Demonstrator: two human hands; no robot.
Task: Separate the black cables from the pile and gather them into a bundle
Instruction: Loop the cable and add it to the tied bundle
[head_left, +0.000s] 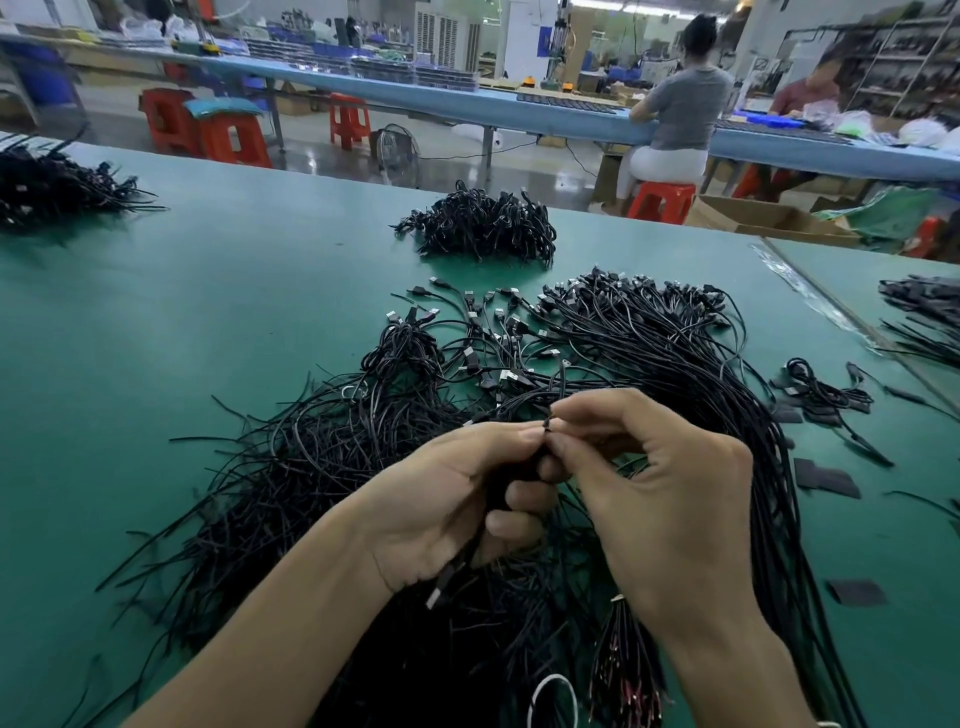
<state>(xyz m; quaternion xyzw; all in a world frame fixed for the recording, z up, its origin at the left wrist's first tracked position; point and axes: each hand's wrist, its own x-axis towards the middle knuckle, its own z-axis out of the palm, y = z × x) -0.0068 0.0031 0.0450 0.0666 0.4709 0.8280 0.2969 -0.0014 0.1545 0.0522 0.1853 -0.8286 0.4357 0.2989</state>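
At the centre of the green table, a sprawling pile of black cables is lying, its plug ends fanning toward 12 o'clock and its loose tails trailing toward 8 o'clock. Over the near part of this pile, the left hand is curling its fingers round a small bundle of black cables, with one plug poking out below the palm toward 6 o'clock. The right hand, at 3 o'clock from the left, is pinching the top end of that bundle between thumb and forefinger, right where the two hands' fingertips are meeting. A finished heap is sitting at 12 o'clock, well apart from the pile. Flat black strips are lying at 3 o'clock, and red-tipped wires are showing at 6 o'clock beside the right wrist.
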